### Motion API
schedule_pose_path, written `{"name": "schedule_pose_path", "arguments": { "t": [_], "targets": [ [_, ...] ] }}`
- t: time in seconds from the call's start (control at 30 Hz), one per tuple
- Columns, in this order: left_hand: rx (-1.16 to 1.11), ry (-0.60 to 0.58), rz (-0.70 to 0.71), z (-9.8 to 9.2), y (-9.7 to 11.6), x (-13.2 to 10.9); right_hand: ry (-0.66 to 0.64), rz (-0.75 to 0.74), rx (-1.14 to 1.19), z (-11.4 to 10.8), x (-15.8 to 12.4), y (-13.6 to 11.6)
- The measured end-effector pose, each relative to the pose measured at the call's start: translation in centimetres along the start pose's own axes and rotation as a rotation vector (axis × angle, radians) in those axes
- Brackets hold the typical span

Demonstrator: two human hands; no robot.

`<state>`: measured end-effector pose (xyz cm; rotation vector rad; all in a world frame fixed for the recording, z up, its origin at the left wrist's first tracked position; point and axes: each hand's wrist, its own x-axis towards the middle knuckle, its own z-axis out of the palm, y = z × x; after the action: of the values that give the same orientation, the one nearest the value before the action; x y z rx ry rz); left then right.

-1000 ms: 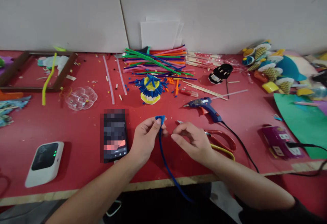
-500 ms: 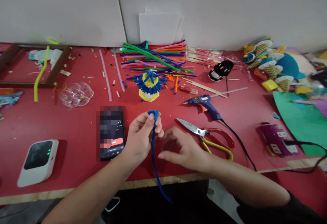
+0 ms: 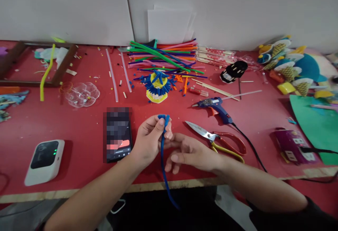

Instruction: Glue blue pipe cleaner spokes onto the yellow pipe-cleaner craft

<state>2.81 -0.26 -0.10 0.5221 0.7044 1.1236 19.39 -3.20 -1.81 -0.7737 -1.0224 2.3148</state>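
Observation:
A blue pipe cleaner (image 3: 164, 171) is pinched near its top by my left hand (image 3: 150, 138); its upper end is bent over at the fingertips and the long tail hangs past the table's front edge. Just right of that tail is my right hand (image 3: 188, 153), fingers apart and holding nothing. Beyond both hands stands a blue and yellow craft piece (image 3: 158, 86) with a pale base. Scissors (image 3: 208, 135) with red and yellow handles lie right of my hands.
A glue gun (image 3: 217, 108) with a black cord lies behind the scissors. Coloured pipe cleaners (image 3: 161, 58) are piled by the wall. To the left are a phone (image 3: 118, 136), a white device (image 3: 44, 162) and a clear flower-shaped tray (image 3: 83, 95). A purple power block (image 3: 293, 146) sits right.
The view has shifted slightly. My right hand's fingers have extended and lowered beside the hanging tail. My left hand keeps its pinch on the blue pipe cleaner.

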Motion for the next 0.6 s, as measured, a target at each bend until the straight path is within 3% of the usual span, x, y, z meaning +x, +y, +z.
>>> {"name": "schedule_pose_path", "arguments": {
  "t": [0.17,0.27,0.33,0.4,0.5,0.6],
  "targets": [
    [0.278,0.030,0.012,0.2,-0.2,-0.7,-0.013,0.122,0.113,-0.3,-0.1,-0.2],
    [0.306,0.050,0.025,0.5,-0.2,-0.7,0.073,0.150,0.089,-0.1,-0.1,-0.4],
    [0.250,0.110,0.068,0.4,-0.2,-0.3,0.169,0.080,0.021,0.1,-0.4,-0.9],
    [0.202,0.156,0.034,0.2,-0.2,0.1,0.358,-0.126,-0.062,0.0,-1.0,-2.0],
    [0.157,0.158,-0.116,-0.3,-0.2,0.4,0.693,-0.563,-0.203,-0.6,-2.8,-4.2],
    [0.116,0.125,-0.216,-0.6,-0.2,0.4,0.899,-1.036,-0.595,-1.9,-5.2,-5.9]
  ]
}}
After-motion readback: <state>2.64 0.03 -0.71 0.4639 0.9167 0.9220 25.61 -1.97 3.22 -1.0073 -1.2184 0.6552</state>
